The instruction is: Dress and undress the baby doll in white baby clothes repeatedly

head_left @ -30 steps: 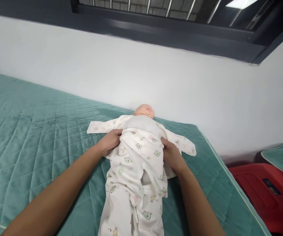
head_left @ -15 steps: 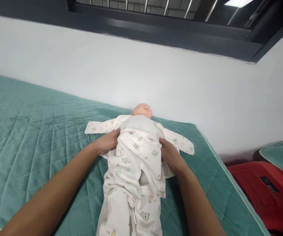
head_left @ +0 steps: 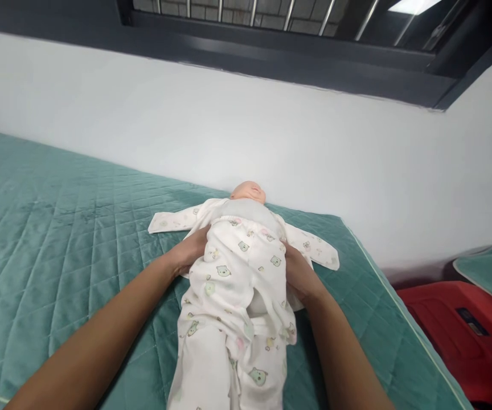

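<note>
Green quilted cover (head_left: 79,239) lay under doll (head_left: 247,192), which rested on its back. Left hand (head_left: 191,249) touched left side of printed trousers (head_left: 238,270), fingertips hidden; could not tell whether pinched closed. Waistband (head_left: 240,222) sat higher on doll than half second earlier, less grey torso (head_left: 246,210) showing. Right hand (head_left: 300,274) touched opposite side, fingertips likewise hidden, grip unclear. Far right, red object (head_left: 446,336) bore dark label (head_left: 472,322), writing too small to read.

One doll (head_left: 248,192) lies by the far edge of one green quilted cover (head_left: 79,228), with one top (head_left: 205,212), two sleeves (head_left: 173,221), one pair of trousers (head_left: 237,267) and two hands (head_left: 301,273) at its sides; beyond the right edge, one red object (head_left: 451,336), one green cloth (head_left: 491,273)
</note>
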`<state>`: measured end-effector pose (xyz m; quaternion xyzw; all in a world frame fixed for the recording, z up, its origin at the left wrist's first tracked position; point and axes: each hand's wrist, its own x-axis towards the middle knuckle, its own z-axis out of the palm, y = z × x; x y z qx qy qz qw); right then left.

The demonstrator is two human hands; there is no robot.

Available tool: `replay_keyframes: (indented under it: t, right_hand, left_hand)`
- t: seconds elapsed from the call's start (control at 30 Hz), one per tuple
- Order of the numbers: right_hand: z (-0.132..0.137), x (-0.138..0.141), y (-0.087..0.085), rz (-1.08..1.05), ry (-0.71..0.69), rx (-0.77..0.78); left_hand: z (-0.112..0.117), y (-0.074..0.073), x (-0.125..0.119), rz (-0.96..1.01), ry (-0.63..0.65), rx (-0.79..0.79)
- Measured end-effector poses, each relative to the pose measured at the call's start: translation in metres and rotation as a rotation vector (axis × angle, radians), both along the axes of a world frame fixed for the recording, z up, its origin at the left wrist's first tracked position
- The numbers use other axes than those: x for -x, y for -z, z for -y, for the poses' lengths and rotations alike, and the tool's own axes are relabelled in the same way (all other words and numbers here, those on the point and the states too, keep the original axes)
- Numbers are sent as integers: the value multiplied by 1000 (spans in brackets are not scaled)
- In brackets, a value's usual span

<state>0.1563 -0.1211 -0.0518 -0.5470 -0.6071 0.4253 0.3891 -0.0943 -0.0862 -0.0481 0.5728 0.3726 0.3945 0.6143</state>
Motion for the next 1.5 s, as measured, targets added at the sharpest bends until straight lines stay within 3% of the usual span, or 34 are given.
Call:
replay_keyframes:
  t: [0.13, 0.2, 0.4, 0.5, 0.93, 1.37, 1.5]
  right_hand:
    - [0, 1, 1, -21, 2, -61]
    - [0, 2, 0, -6, 21, -67]
    - [-4, -2, 3, 63, 6, -142]
    - [-7, -4, 8, 111, 7, -166]
    - [-8, 3, 10, 194, 120, -272]
    - [-6, 3, 11, 265, 138, -272]
    - [-5, 3, 10, 291, 174, -281]
  left_hand:
    - [2, -1, -5, 63, 7, 96]
    - [2, -2, -6, 32, -11, 68]
    - [-3, -2, -1, -195, -44, -295]
    - [-4, -1, 2, -274, -40, -382]
    - [-4, -1, 1, -308, -81, -300]
    - [-9, 7, 1, -320, -134, -384]
    - [-10, 10, 2, -320, -202, -361]
